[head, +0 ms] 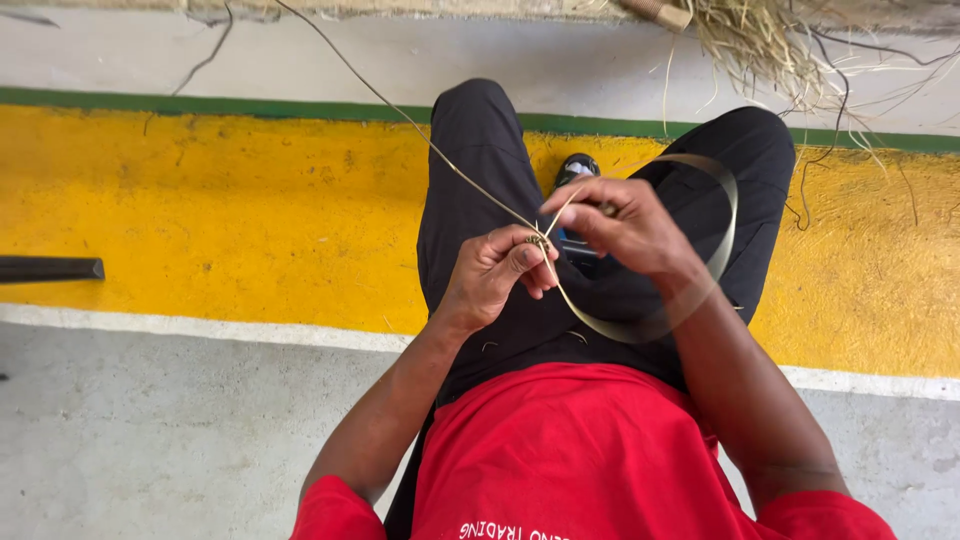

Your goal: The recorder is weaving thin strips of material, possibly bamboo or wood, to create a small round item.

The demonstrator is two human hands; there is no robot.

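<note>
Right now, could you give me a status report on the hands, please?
Left hand pinching small knot. Right hand pulling flat strip, looped over lap. Thin strand runs off.

Yellow-painted floor (250, 220) — dry straw pile (770, 40) at its edge

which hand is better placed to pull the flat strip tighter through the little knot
Probably the right hand: its fingers already pinch the flat tan cane strip that loops round its wrist. The left hand is busy pinching the small woven knot, steadying it.
</note>
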